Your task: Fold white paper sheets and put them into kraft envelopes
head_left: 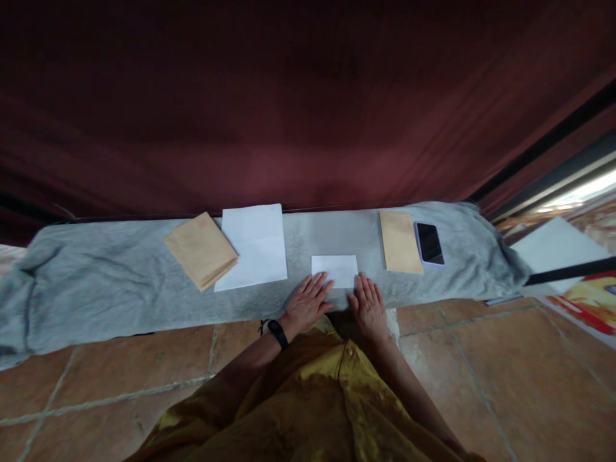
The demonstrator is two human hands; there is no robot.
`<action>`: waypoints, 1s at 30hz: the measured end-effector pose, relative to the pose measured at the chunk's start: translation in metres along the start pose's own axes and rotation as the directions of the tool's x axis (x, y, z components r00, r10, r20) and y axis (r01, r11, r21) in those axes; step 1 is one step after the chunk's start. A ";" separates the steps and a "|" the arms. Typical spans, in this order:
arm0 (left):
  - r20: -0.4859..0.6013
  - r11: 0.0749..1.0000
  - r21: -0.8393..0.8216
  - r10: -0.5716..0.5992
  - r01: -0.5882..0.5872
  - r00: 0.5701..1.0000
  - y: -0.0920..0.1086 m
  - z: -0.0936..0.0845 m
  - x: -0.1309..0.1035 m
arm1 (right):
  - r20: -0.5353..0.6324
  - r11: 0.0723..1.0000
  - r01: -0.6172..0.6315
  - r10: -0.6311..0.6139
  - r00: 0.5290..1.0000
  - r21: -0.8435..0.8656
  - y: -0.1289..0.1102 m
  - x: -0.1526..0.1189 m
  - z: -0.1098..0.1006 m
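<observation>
A small white folded paper (335,269) lies on the grey cloth in front of me. My left hand (308,300) rests flat with its fingertips on the paper's lower left edge. On the other side my right hand (369,305) lies flat, its fingertips at the lower right corner. Neither hand grips anything. Left of them are larger white sheets (255,244), partly covered by a stack of brown envelopes (201,249). To the right lies a brown envelope (400,242) beside a dark-screened phone (430,244).
The long narrow surface is draped with a wrinkled grey cloth (106,276). Behind it hangs a dark red curtain (289,128). A white sheet (558,247) and a colourful printed item (590,301) are at the far right. Brown floor tiles (529,372) show below.
</observation>
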State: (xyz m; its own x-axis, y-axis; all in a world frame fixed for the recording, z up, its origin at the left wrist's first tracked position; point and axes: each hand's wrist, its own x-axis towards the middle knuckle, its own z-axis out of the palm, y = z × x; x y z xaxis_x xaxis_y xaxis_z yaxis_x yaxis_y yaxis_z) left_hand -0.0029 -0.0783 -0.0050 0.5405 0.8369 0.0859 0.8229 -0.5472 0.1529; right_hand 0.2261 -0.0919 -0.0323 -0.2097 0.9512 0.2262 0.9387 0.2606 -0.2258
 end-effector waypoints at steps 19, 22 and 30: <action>-0.063 0.990 0.011 -0.139 0.140 0.988 0.008 0.004 0.026 | 0.009 0.982 0.088 -0.090 0.996 0.169 -0.030 0.042 -0.003; -0.050 0.990 0.023 -0.139 0.140 0.989 0.006 0.008 0.037 | 0.043 0.982 0.119 -0.126 0.991 0.145 -0.038 0.055 0.002; -0.054 0.995 0.011 -0.099 0.100 0.994 -0.015 0.009 0.027 | -0.009 0.999 0.015 -0.014 1.000 0.047 -0.011 0.056 0.009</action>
State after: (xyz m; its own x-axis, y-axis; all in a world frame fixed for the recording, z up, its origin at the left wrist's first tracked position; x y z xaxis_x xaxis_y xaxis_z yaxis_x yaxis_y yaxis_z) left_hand 0.0010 -0.0475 -0.0136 0.4461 0.8865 0.1232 0.8747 -0.4610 0.1499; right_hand 0.2019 -0.0402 -0.0261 -0.2205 0.9458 0.2382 0.9215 0.2821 -0.2669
